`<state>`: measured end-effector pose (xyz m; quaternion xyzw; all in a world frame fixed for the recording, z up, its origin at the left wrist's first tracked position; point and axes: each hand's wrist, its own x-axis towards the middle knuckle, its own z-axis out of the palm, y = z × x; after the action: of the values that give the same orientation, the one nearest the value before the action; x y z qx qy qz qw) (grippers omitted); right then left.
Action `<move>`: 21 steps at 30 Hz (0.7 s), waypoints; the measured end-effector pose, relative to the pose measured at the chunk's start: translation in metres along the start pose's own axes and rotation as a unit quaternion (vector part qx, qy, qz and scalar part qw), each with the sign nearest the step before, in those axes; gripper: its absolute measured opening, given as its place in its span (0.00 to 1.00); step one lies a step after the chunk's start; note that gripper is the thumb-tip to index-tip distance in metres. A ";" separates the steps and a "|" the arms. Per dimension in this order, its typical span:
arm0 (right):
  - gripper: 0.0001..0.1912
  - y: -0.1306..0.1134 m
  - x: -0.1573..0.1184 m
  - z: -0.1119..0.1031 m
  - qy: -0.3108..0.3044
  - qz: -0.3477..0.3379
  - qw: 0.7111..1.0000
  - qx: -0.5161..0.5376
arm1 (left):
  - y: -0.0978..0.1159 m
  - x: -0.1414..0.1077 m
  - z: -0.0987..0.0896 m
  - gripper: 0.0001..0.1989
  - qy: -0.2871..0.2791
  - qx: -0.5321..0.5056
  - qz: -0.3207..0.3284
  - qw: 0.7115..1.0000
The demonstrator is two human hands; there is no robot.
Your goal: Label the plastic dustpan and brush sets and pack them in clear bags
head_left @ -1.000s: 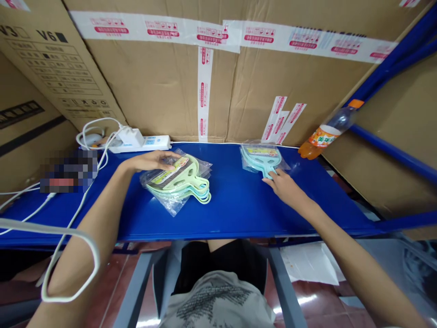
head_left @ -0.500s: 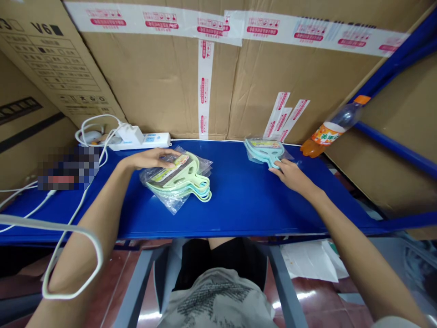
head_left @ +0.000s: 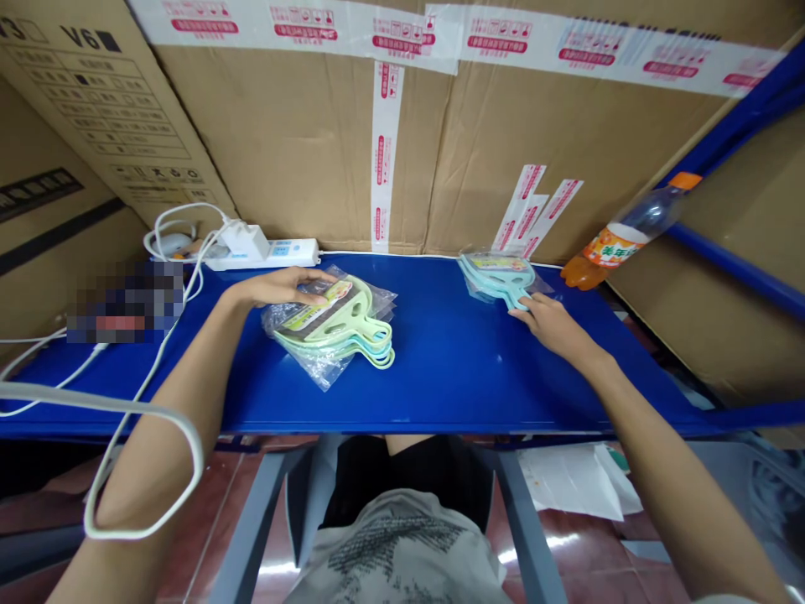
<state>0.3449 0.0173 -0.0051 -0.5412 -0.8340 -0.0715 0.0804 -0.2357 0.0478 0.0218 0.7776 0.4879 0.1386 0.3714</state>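
Several green and blue plastic items with loop handles form a stack (head_left: 343,323) in clear wrappers on the blue table (head_left: 440,369), left of centre. My left hand (head_left: 283,288) rests on the upper left of this stack, thumb and fingers apart. Farther right, near the cardboard, lies a light blue wrapped item (head_left: 500,277) with a label. My right hand (head_left: 553,323) pinches its handle end between thumb and fingers.
A white power strip (head_left: 293,252) with cables lies at the back left, and one cable loops over my left forearm. An orange drink bottle (head_left: 620,243) leans at the right by a blue frame. Cardboard (head_left: 302,143) stands behind.
The view has shifted slightly. Both hands keep nearly the same places on the stack and on the light blue item.
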 end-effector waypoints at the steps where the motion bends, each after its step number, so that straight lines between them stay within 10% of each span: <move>1: 0.17 0.000 0.001 -0.001 0.000 0.002 1.000 0.000 | -0.001 0.000 0.000 0.38 0.003 -0.005 -0.001 1.000; 14: 0.16 -0.020 -0.004 -0.016 0.037 0.065 0.997 -0.006 | 0.020 0.007 0.020 0.33 0.004 -0.050 0.012 0.999; 21: 0.18 -0.090 -0.020 -0.063 0.163 0.097 0.979 0.082 | 0.037 0.019 0.053 0.36 0.049 -0.205 -0.061 0.976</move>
<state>0.2743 -0.0504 0.0493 -0.5923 -0.7563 -0.0822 0.2654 -0.1716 0.0315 0.0095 0.6463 0.5129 0.2507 0.5063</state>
